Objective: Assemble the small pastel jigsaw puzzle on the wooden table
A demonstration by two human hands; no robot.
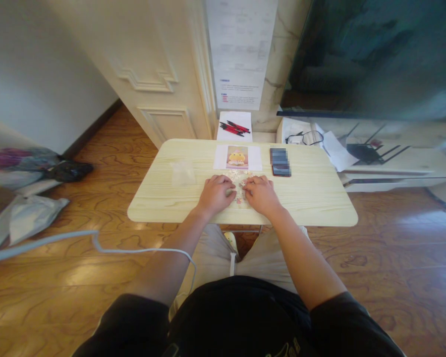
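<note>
Both hands on small pieces
Our left hand (216,193) and right hand (260,193) curl fingers onto pale pieces (240,176) near the table (312,198)'s front edge; any pinch we cannot tell. A sliding wrist could sweep some off that edge.

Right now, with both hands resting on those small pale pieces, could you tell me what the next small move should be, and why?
Probably spread the pieces apart a little toward the picture sheet. The left hand and right hand lie close together over them, hiding most, while only a few show beyond the fingertips, just below that sheet.
</note>
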